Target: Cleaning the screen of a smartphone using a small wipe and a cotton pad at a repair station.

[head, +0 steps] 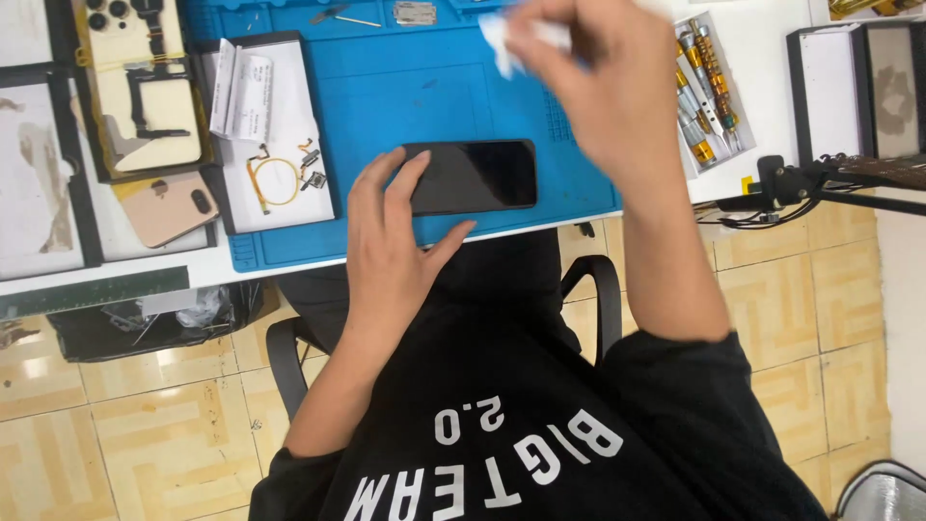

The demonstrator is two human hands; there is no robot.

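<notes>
Dark phone [473, 176] lies screen-up on blue mat [405, 87], near counter edge. Left hand [391, 241] open, fingers steadying it. Right hand [608, 87] raised, pinching white wipe [502, 43]. Judged: wiping underway, unfinished.

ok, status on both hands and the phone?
Left hand steadies black phone on blue mat. Right hand raised above, pinching white wipe. Nothing lying on the phone.

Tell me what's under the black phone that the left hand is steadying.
The black phone lies flat, screen up, on the blue repair mat, near its front edge. The left hand covers the phone's left end, so anything beneath that end, or under the phone itself, is hidden.
</notes>
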